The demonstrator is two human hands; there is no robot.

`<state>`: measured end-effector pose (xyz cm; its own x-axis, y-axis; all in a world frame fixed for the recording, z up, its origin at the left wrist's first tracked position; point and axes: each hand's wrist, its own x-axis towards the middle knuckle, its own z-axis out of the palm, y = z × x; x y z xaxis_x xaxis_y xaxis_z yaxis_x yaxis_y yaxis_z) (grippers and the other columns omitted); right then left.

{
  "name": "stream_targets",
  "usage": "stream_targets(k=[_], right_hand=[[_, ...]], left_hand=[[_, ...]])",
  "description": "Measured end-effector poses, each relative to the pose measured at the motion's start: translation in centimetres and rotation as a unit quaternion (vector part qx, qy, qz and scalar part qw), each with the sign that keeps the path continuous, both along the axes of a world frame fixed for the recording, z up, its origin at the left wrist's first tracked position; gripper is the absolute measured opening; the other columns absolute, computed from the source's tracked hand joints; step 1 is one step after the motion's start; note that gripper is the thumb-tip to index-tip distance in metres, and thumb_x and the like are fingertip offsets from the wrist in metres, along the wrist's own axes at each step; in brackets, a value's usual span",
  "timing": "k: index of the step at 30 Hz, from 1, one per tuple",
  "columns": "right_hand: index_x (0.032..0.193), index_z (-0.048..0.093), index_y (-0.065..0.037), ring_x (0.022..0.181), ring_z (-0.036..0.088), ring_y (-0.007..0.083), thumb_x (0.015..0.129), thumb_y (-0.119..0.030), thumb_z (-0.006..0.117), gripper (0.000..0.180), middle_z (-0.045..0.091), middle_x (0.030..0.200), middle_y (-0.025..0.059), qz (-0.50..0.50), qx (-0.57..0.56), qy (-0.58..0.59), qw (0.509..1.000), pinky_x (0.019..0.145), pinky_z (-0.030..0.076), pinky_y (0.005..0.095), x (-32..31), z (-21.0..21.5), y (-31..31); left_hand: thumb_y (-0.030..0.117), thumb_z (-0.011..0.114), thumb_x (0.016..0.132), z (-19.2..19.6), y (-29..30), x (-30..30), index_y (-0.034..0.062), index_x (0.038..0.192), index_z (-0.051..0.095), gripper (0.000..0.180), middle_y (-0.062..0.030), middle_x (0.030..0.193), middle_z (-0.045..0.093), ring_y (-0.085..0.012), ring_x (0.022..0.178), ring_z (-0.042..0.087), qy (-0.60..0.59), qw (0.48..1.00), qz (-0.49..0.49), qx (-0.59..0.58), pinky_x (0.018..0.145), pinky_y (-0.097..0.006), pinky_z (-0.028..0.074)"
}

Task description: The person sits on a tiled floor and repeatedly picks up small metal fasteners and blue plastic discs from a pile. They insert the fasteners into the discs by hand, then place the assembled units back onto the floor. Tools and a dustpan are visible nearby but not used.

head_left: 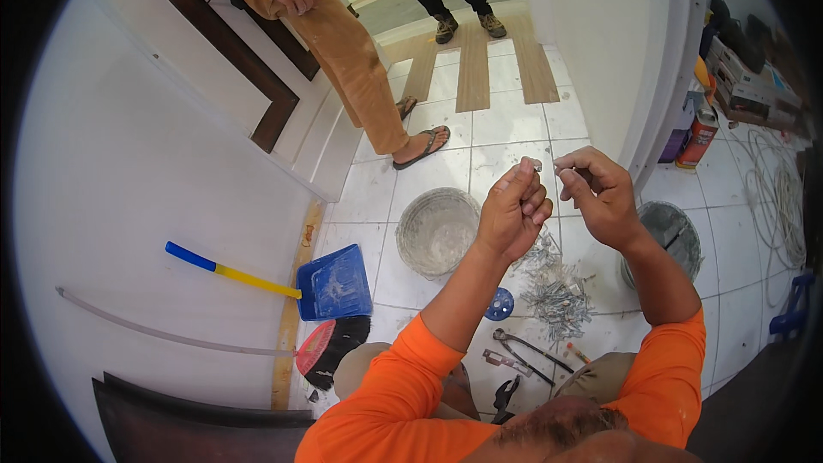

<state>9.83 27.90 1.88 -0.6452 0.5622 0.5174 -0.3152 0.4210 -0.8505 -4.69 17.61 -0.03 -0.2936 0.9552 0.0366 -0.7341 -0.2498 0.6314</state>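
Both my hands are raised in front of me, close together, above the tiled floor. My left hand is closed, its thumb and forefinger pinching a small greyish piece too small to name. My right hand is curled beside it, thumb and fingertips pressed together; whatever they grip is too small to make out. Below lies a loose pile of small metal fasteners, perhaps screws or anchors. Nearer my knees are dark-handled pincers, a flat metal piece, a blue perforated disc and black-handled pliers.
A dusty bucket stands left of my hands, a dark bucket right. Further left are a blue dustpan and a broom. Two people stand ahead near wooden planks. Cans and coiled cable lie right.
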Motion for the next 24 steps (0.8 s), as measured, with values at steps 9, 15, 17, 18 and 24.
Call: stream_targets(k=[9,15,17,18,24], right_hand=[[0.106,0.071,0.005,0.078,0.067,0.0105,0.099,-0.004,0.069,0.012,0.069,0.096,0.0092,-0.015,0.079,-0.01,0.997,0.067,0.054,0.0254,-0.2,0.2,-0.3],[0.105,0.068,0.008,0.079,0.073,0.0137,0.1,-0.003,0.067,0.012,0.072,0.093,0.0105,0.044,-0.017,-0.02,0.999,0.067,0.057,0.0257,-0.1,0.0,-0.3],[0.105,0.067,0.008,0.078,0.073,0.0144,0.101,-0.004,0.067,0.013,0.072,0.091,0.0106,0.067,-0.058,-0.03,0.996,0.067,0.058,0.0263,0.0,0.3,-0.3],[0.105,0.067,0.009,0.078,0.074,0.0147,0.101,-0.004,0.067,0.014,0.071,0.09,0.0107,0.077,-0.076,-0.035,0.994,0.067,0.058,0.0267,0.0,0.6,-0.4],[0.1,0.063,0.007,0.074,0.072,0.014,0.101,-0.004,0.062,0.011,0.067,0.084,0.008,0.018,-0.009,-0.05,0.999,0.066,0.057,0.0275,-0.1,-0.2,-0.4]], left_hand=[[0.031,0.054,0.112,-1.2,0.2,-0.2,0.0124,0.105,0.058,0.021,0.0046,0.074,0.043,-0.0069,0.06,0.04,-0.124,0.989,-0.082,0.022,0.054,-0.024,0.04],[0.031,0.055,0.111,-1.2,0.2,0.0,0.0117,0.108,0.061,0.02,0.0042,0.075,0.046,-0.0063,0.061,0.041,-0.102,0.992,-0.078,0.015,0.054,-0.022,0.04],[0.031,0.056,0.111,-1.3,0.1,0.0,0.011,0.108,0.062,0.021,0.0047,0.076,0.047,-0.0059,0.062,0.041,-0.061,0.996,-0.063,0.01,0.054,-0.022,0.04],[0.032,0.057,0.111,-1.4,0.1,0.0,0.0104,0.108,0.062,0.022,0.0051,0.076,0.047,-0.0056,0.062,0.041,-0.03,0.998,-0.053,0.009,0.054,-0.022,0.04],[0.029,0.062,0.109,-1.4,0.3,0.8,0.0065,0.11,0.069,0.024,0.0062,0.069,0.043,-0.0052,0.06,0.038,0.081,0.996,0.027,-0.008,0.055,-0.024,0.039]])
